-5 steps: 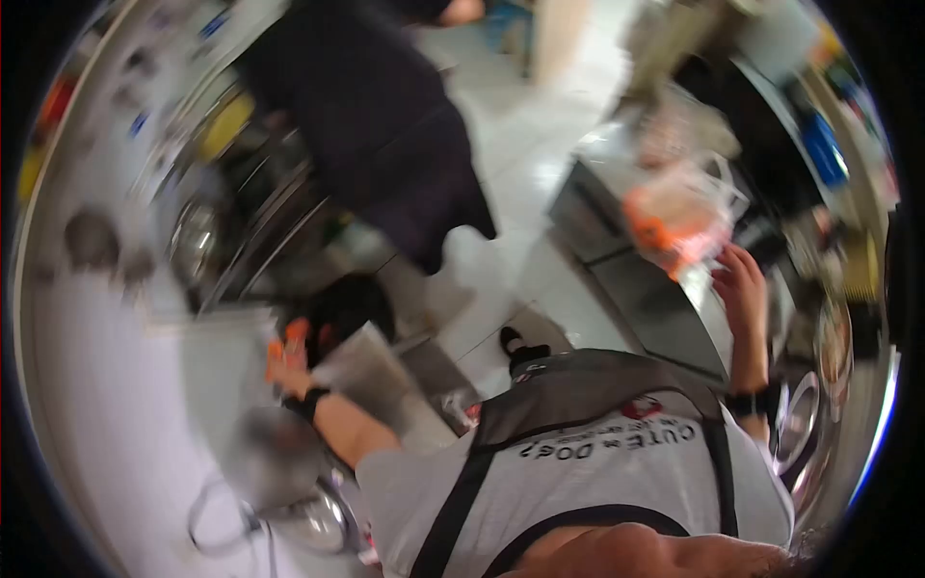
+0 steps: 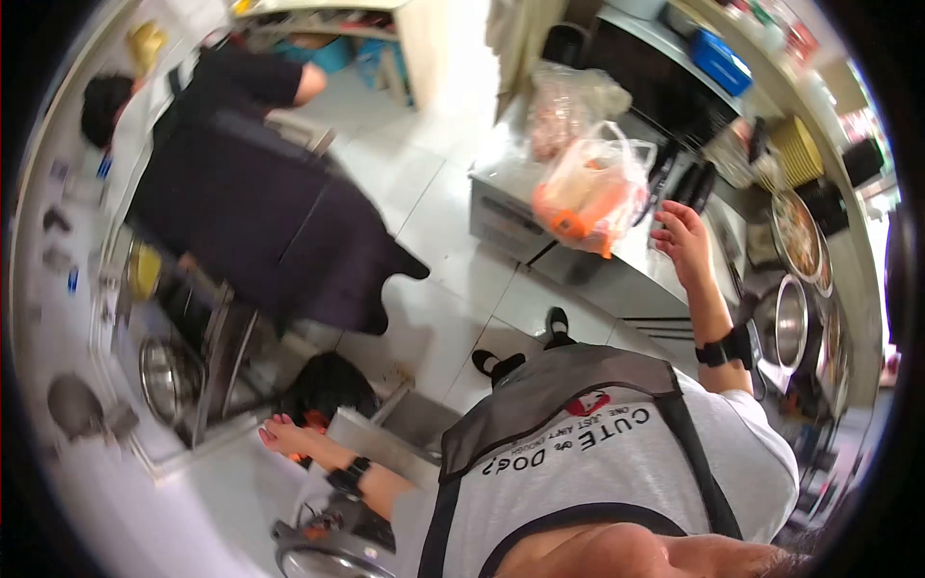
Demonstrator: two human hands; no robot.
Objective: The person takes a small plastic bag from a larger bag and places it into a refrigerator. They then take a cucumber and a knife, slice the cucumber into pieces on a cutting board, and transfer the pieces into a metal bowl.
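Note:
My left hand (image 2: 285,436) reaches out low on the left, fingers stretched and nothing in them. Just beside and below it is a black bin bag (image 2: 332,385), with orange scraps (image 2: 316,420) showing at its edge. On the right, my right hand (image 2: 682,237) hovers over the counter with its fingers apart and loosely bent. Nearest to it stands a thin white plastic bag (image 2: 602,183) holding orange pieces that look like carrots, a small gap from my fingertips. Behind that bag lies another clear plastic bag (image 2: 559,120) with pinkish contents.
A co-worker in a dark apron (image 2: 279,212) bends at the left, by a sink area with a metal bowl (image 2: 169,376). Along the right counter are black-handled knives (image 2: 689,183), a steel bowl (image 2: 785,323), a food-filled pan (image 2: 798,231) and a blue box (image 2: 721,64). White tiles (image 2: 448,207) cover the floor.
The orange scraps that were in my left hand are out of it, and its fingers have opened. My right hand has drawn slightly away from the carrot bag. The view has turned.

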